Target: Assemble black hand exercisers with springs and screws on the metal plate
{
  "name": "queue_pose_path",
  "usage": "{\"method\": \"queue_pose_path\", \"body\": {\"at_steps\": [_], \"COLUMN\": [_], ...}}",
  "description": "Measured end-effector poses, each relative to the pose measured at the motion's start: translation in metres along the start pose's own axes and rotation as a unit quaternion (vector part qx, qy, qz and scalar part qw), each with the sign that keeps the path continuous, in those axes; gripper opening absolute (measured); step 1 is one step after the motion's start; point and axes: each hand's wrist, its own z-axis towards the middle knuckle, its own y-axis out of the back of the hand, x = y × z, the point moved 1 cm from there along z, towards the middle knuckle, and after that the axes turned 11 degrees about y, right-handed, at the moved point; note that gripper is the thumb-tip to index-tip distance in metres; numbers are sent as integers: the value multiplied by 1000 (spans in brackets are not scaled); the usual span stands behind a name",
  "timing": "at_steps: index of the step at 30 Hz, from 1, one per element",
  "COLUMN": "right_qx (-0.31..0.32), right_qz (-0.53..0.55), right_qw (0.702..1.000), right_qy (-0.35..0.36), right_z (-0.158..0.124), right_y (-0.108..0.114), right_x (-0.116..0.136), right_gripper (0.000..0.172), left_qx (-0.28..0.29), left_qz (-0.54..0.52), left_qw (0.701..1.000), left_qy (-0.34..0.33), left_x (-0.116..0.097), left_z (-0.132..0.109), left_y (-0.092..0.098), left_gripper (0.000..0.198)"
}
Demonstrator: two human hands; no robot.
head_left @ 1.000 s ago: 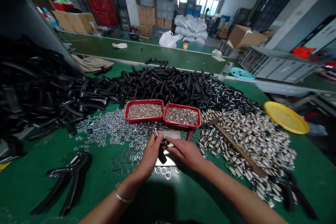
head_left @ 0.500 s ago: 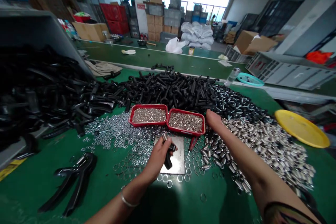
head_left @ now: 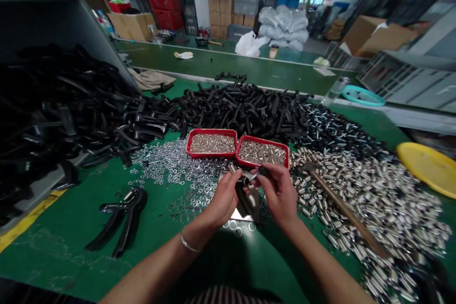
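Note:
My left hand (head_left: 223, 199) is closed round a black handle part (head_left: 243, 202) that carries a small silver cylinder at its top. My right hand (head_left: 278, 192) pinches a small black and silver screw (head_left: 257, 174) and holds it against the top of that part. Both hands hover over a small metal plate (head_left: 249, 209) on the green table (head_left: 71, 251). Two red trays (head_left: 213, 132) (head_left: 264, 140) of small silver pieces stand just beyond my hands.
A big heap of black handle parts (head_left: 107, 114) fills the left and back. Silver washers (head_left: 171, 171) lie left of the plate, silver cylinders (head_left: 374, 199) right of it, with a hammer (head_left: 338, 204) across them. An assembled black hand gripper (head_left: 123, 218) lies front left; a yellow plate (head_left: 427, 164) sits at right.
My right hand came back from the pile beyond the right tray with a screw and joined the left hand at the black part. The camera tilted down and shifted.

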Motion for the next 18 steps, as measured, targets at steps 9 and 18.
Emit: {"method": "queue_pose_path", "body": {"at_steps": [9, 18], "right_qx": [49, 167], "right_qz": [-163, -201], "right_qw": [979, 949], "right_qy": [115, 175], "right_z": [-12, -24], "right_y": [-11, 14], "right_x": [-2, 3], "right_gripper": [20, 18], "left_qx": [-13, -5], "left_qz": [18, 227], "left_qw": [999, 974], "left_qy": [-28, -23], "left_x": [-7, -6], "left_z": [-12, -13], "left_y": [5, 11], "left_gripper": [30, 31]}}
